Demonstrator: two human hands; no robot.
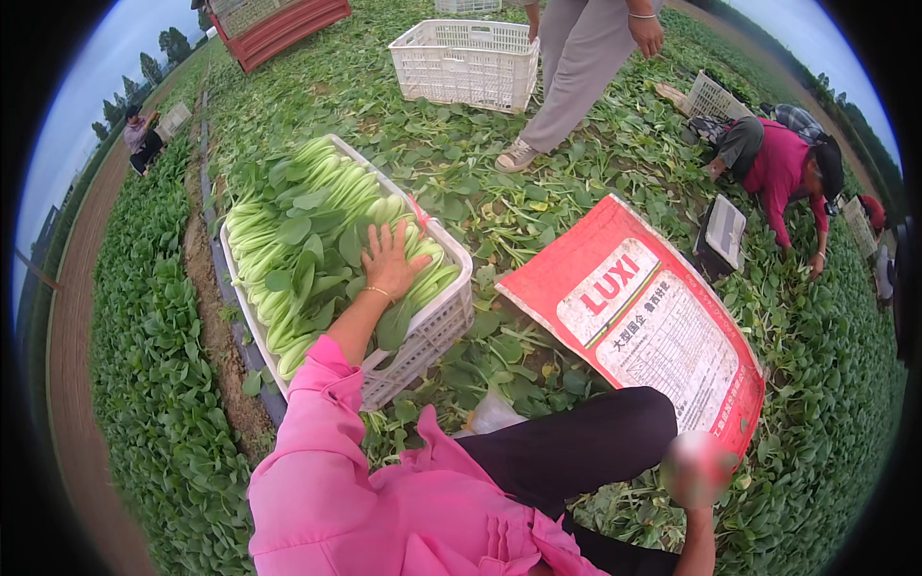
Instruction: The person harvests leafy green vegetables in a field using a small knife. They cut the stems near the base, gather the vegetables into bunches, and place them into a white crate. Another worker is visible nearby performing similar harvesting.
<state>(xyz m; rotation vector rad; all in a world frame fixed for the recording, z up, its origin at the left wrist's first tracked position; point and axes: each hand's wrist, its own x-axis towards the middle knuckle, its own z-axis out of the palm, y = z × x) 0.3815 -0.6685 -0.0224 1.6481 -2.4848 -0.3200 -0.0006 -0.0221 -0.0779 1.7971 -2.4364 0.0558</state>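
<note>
My left hand [390, 265] lies palm down with spread fingers on a layer of leafy greens, which look like bok choy [306, 237]. Pale stalks point outward along the sides of the white plastic crate [425, 338], and dark leaves overlap in the middle. A red tie [420, 212] hangs at the crate's far right rim. Beyond my bent knee, my right hand [697, 471] is at the near end of a red and white sack [634, 309] bearing printed writing. A blur covers that hand, so its fingers and any hold are hidden.
A standing person [576, 72] is beside another white crate [464, 68]. At right, a crouching person [781, 169] reaches into the plants near a dark crate [720, 234]. A red vehicle bed [284, 29] stands far back. Another person [139, 137] crouches at far left.
</note>
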